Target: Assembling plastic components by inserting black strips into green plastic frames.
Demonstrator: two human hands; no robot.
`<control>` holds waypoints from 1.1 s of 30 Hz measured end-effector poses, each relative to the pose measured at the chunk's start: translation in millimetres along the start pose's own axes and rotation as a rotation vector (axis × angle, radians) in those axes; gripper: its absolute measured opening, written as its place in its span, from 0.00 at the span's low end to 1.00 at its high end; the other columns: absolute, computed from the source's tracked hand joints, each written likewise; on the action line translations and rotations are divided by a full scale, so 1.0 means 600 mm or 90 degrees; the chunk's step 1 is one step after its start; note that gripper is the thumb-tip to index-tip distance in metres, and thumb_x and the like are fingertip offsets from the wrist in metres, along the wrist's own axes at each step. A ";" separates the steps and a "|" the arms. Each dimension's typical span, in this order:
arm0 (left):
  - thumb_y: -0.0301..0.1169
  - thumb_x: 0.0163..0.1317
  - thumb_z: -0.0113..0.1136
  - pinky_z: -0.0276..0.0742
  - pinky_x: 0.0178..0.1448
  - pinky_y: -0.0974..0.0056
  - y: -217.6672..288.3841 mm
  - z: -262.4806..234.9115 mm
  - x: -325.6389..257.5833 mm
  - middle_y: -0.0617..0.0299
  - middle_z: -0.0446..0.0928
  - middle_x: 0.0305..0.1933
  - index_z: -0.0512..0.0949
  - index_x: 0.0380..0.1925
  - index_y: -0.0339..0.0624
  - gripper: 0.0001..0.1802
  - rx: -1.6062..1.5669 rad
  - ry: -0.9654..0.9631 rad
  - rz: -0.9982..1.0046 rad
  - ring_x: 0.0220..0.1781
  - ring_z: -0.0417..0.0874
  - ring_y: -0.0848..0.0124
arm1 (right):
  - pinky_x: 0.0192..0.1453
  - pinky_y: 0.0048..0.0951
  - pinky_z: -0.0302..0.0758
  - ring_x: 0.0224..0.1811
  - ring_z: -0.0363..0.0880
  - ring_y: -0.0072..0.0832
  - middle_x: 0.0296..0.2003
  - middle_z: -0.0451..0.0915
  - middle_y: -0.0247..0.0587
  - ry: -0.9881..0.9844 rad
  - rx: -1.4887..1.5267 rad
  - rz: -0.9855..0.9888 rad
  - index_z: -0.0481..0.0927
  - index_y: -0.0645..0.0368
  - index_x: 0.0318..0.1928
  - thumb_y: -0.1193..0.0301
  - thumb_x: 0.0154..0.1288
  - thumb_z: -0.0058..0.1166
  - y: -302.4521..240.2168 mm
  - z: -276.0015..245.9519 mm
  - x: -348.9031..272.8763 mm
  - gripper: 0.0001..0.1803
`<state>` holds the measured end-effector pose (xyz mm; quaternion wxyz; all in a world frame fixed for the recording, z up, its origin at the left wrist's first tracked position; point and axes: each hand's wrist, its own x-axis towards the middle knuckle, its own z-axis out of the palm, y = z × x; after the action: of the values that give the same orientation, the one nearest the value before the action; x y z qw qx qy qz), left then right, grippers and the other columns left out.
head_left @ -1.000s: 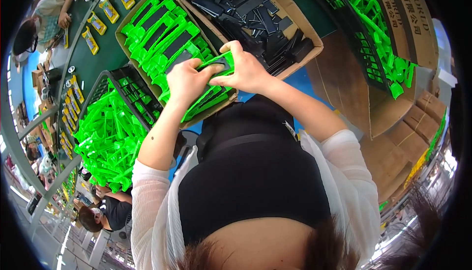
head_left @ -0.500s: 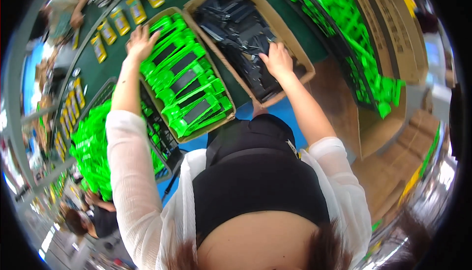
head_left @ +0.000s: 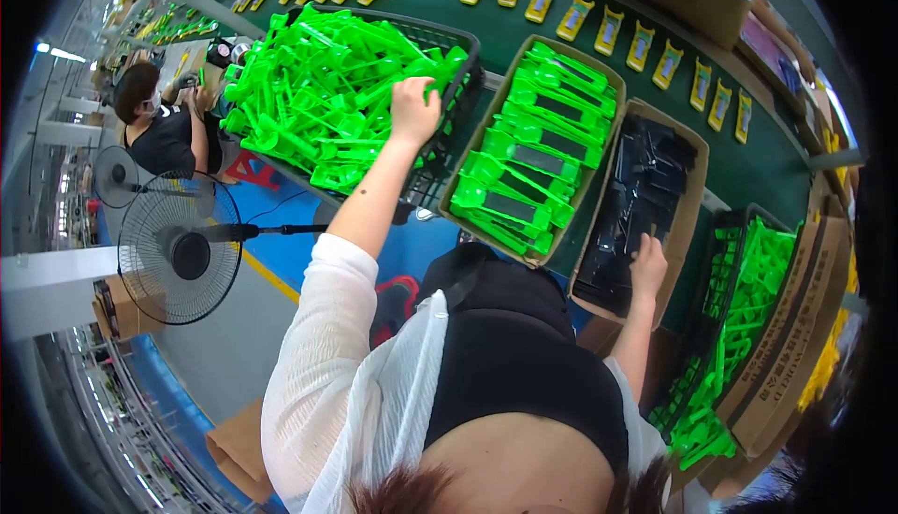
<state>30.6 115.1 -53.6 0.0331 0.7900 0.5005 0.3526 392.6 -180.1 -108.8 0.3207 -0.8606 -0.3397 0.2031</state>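
My left hand (head_left: 412, 110) reaches out to the black crate (head_left: 465, 44) heaped with bright green plastic parts (head_left: 327, 93). Its fingers curl over one green part at the crate's right edge. My right hand (head_left: 647, 267) rests in the cardboard box of black plastic parts (head_left: 645, 191), fingers down among them near its front edge; whether it grips one is hidden. Between the two hands stands a cardboard box (head_left: 486, 121) of assembled green-and-black pieces (head_left: 533, 154).
A green conveyor belt (head_left: 748, 173) carries yellow packaged items (head_left: 608, 23) behind the boxes. More green parts fill a crate (head_left: 748, 299) at right beside cardboard cartons (head_left: 795, 327). A standing fan (head_left: 178, 247) is at left. Another person (head_left: 164, 126) works further left.
The view has swung left. My left hand moved from the middle box to the crate of green parts. My right hand slid toward the near edge of the black-parts box.
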 end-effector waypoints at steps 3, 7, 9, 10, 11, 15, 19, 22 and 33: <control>0.30 0.48 0.55 0.69 0.48 0.57 -0.118 -0.017 0.015 0.53 0.77 0.34 0.75 0.32 0.38 0.11 0.105 -0.030 -0.099 0.40 0.75 0.56 | 0.29 0.38 0.71 0.26 0.78 0.43 0.28 0.77 0.52 0.132 -0.075 -0.042 0.72 0.62 0.42 0.64 0.65 0.41 -0.003 -0.011 -0.004 0.14; 0.37 0.50 0.55 0.74 0.41 0.56 -0.177 -0.022 0.050 0.52 0.78 0.31 0.76 0.34 0.38 0.15 -0.014 -0.072 -0.261 0.36 0.79 0.56 | 0.30 0.33 0.72 0.24 0.77 0.38 0.35 0.76 0.51 0.277 -0.174 -0.156 0.71 0.63 0.46 0.67 0.64 0.42 0.065 0.019 -0.004 0.14; 0.42 0.51 0.56 0.74 0.41 0.56 -0.193 -0.016 0.063 0.52 0.79 0.32 0.77 0.34 0.39 0.18 -0.023 -0.178 -0.294 0.36 0.79 0.56 | 0.25 0.27 0.71 0.20 0.74 0.29 0.38 0.73 0.48 0.147 0.007 -0.021 0.70 0.63 0.47 0.70 0.63 0.44 -0.036 0.019 -0.039 0.14; 0.45 0.50 0.57 0.74 0.42 0.56 -0.202 -0.005 0.066 0.51 0.79 0.33 0.77 0.32 0.39 0.19 -0.011 -0.183 -0.288 0.37 0.79 0.56 | 0.20 0.21 0.68 0.17 0.70 0.20 0.29 0.73 0.40 0.089 0.069 0.035 0.71 0.63 0.46 0.70 0.63 0.46 -0.089 0.018 -0.055 0.13; 0.45 0.50 0.57 0.74 0.42 0.56 -0.200 -0.002 0.073 0.51 0.79 0.33 0.77 0.32 0.39 0.19 -0.022 -0.198 -0.281 0.37 0.79 0.56 | 0.16 0.19 0.65 0.16 0.69 0.19 0.23 0.72 0.36 0.043 0.109 0.075 0.71 0.63 0.44 0.69 0.63 0.46 -0.130 0.022 -0.071 0.12; 0.44 0.48 0.61 0.74 0.42 0.57 -0.154 -0.021 0.091 0.52 0.78 0.37 0.76 0.33 0.40 0.19 0.185 -0.446 -0.214 0.42 0.78 0.58 | 0.22 0.23 0.66 0.18 0.69 0.21 0.19 0.71 0.36 0.123 0.052 -0.001 0.69 0.63 0.39 0.66 0.64 0.46 -0.157 0.067 -0.103 0.12; 0.37 0.44 0.65 0.74 0.45 0.55 -0.168 -0.028 0.061 0.53 0.75 0.38 0.73 0.37 0.41 0.21 0.237 -0.478 -0.050 0.44 0.76 0.56 | 0.22 0.24 0.65 0.18 0.69 0.21 0.19 0.71 0.36 0.083 0.046 0.107 0.66 0.63 0.42 0.66 0.64 0.46 -0.129 0.072 -0.113 0.13; 0.37 0.45 0.65 0.75 0.43 0.56 -0.171 -0.040 0.026 0.51 0.72 0.39 0.71 0.40 0.42 0.23 0.167 -0.227 -0.046 0.44 0.74 0.55 | 0.18 0.20 0.63 0.15 0.66 0.17 0.21 0.71 0.34 0.037 0.152 0.125 0.64 0.63 0.43 0.69 0.63 0.46 -0.155 0.066 -0.108 0.12; 0.34 0.58 0.49 0.73 0.34 0.53 -0.139 -0.106 0.000 0.50 0.77 0.31 0.72 0.32 0.41 0.08 0.097 -0.134 -0.162 0.35 0.78 0.51 | 0.20 0.14 0.61 0.17 0.65 0.12 0.23 0.74 0.31 -0.130 0.319 -0.034 0.67 0.61 0.39 0.73 0.59 0.52 -0.238 0.071 -0.005 0.10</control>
<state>-71.0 137.3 -39.4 0.0697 0.7527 0.6157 0.2223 301.6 -83.9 -39.9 0.4931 -0.7198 -0.3323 0.3582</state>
